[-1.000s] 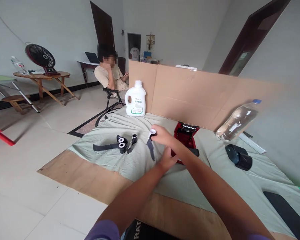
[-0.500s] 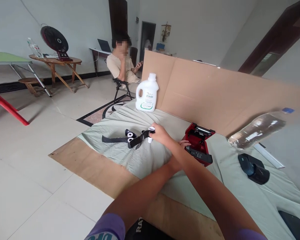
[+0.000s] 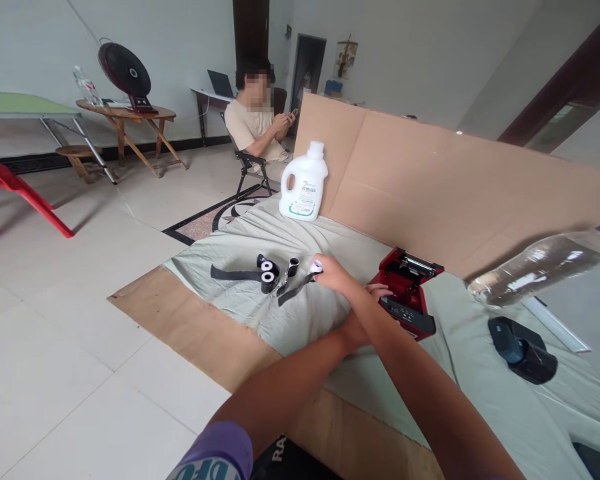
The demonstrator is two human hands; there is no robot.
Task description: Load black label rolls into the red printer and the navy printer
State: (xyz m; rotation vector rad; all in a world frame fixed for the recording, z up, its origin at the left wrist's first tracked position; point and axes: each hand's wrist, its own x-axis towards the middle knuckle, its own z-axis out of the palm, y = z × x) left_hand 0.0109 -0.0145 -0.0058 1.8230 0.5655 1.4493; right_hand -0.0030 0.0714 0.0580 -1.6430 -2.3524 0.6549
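My arms cross. My right hand (image 3: 333, 275), closed, pinches a small white-cored roll (image 3: 316, 267) above the cloth, and a loose black strip (image 3: 295, 291) trails from it. Farther right, my left hand (image 3: 377, 292) holds the near left edge of a small red printer (image 3: 420, 325), its fingers over the rim and its thumb hidden. The printer's lid (image 3: 414, 261) is raised, and a black panel with buttons shows in front. Left of my right hand, a dark roll (image 3: 293, 265) stands on the cloth. Beside it are several black rolls with white cores (image 3: 267, 278) and a strip stretching left.
A white jug (image 3: 305, 187) stands by an upright cardboard sheet (image 3: 420, 167). To the right lie a large clear bottle (image 3: 540, 270), a white bar (image 3: 557, 323) and a dark device (image 3: 523, 350). A seated person (image 3: 253, 127) holds a phone behind the jug.
My right hand has shifted slightly right with the roll, and the strip from it now lies apart from the black rolls. A dark roll now shows between them. My left hand stays on the printer.
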